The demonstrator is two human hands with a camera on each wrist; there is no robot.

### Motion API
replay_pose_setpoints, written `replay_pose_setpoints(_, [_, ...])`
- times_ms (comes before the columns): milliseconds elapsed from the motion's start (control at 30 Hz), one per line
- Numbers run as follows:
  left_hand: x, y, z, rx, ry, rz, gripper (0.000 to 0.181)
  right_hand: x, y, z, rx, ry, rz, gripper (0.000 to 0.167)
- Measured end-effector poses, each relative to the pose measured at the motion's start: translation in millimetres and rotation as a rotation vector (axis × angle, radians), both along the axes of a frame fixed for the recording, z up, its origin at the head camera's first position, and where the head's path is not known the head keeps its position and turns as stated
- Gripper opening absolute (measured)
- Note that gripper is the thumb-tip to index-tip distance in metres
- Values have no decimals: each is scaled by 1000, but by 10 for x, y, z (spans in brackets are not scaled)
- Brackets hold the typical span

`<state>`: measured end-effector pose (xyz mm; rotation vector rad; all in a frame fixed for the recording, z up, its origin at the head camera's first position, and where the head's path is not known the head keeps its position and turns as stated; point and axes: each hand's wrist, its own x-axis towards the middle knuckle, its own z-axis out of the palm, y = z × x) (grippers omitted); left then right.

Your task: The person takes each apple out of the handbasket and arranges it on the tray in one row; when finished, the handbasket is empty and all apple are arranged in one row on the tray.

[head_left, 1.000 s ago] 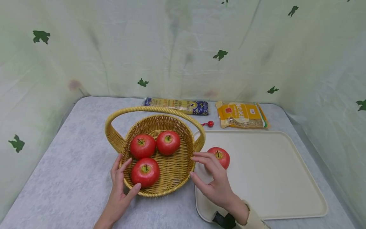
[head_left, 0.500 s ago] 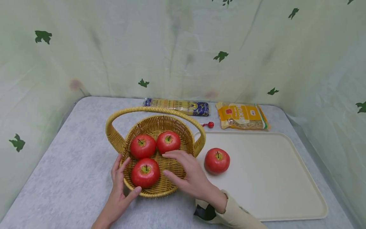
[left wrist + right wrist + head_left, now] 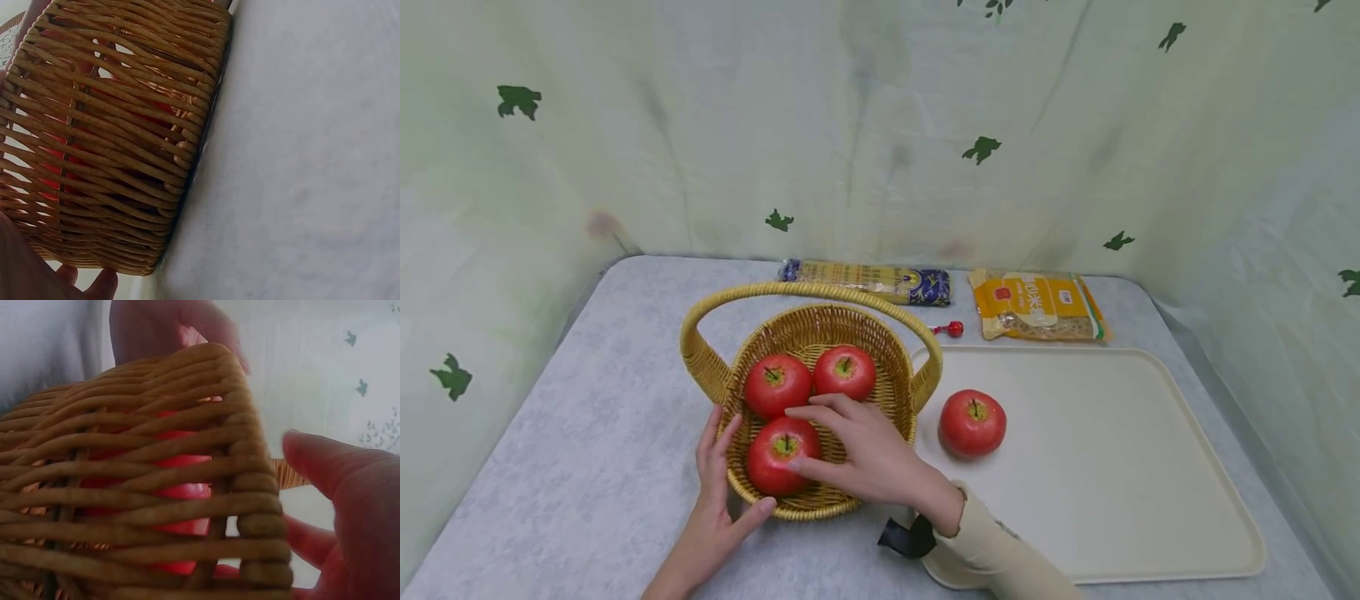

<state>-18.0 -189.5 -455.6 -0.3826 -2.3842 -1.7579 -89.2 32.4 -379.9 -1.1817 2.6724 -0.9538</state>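
Observation:
A woven basket point(image 3: 880, 492) with a tall handle holds three red apples; the nearest apple point(image 3: 767, 467) lies at its front left. The left hand point(image 3: 711, 508) rests against the basket's left side, thumb at the front rim and fingers spread along the wall; in the left wrist view its fingertips show below the weave point(image 3: 112, 156). Over the basket, the right hand point(image 3: 865, 450) reaches in from the right, thumb and fingertips at the nearest apple's right side, fingers slightly bent. Whether it touches the apple is unclear. In the right wrist view the basket wall point(image 3: 144, 487) partly hides the fingers.
A fourth apple point(image 3: 972, 424) sits on the left part of a cream tray point(image 3: 1105, 467), right of the basket. Behind are a noodle packet point(image 3: 865, 279), a red lollipop point(image 3: 955, 329) and an orange bag point(image 3: 1037, 306). A patterned curtain point(image 3: 880, 125) surrounds the table.
The right hand has moved left from beside the apple on the tray, across the basket's rim, to the nearest apple inside. The left hand has stayed at the basket's side.

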Motion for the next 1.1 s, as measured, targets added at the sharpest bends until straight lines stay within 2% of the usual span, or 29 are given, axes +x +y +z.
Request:
replay_pose_setpoints(233, [7,0,-3,-8,-4,0,103,-31,-60,-27,44,-66,18,53])
replay_pose_setpoints(467, [14,2,6,-15,-15,7,102,-63,-137,-70,85,-96,50,58])
replay_pose_setpoints(700, [13,-8,6,-27,-30,20,101,-93,-193,-105,90,-139,57,59])
replay_pose_setpoints(867, [3,-23,-2,-21,-8,7,102,-124,-218,-122,110,-162,86,61])
replay_pose_setpoints(1100, [8,-23,-27,-15,-24,9,102,-130,-221,-132,120,-267,87,62])
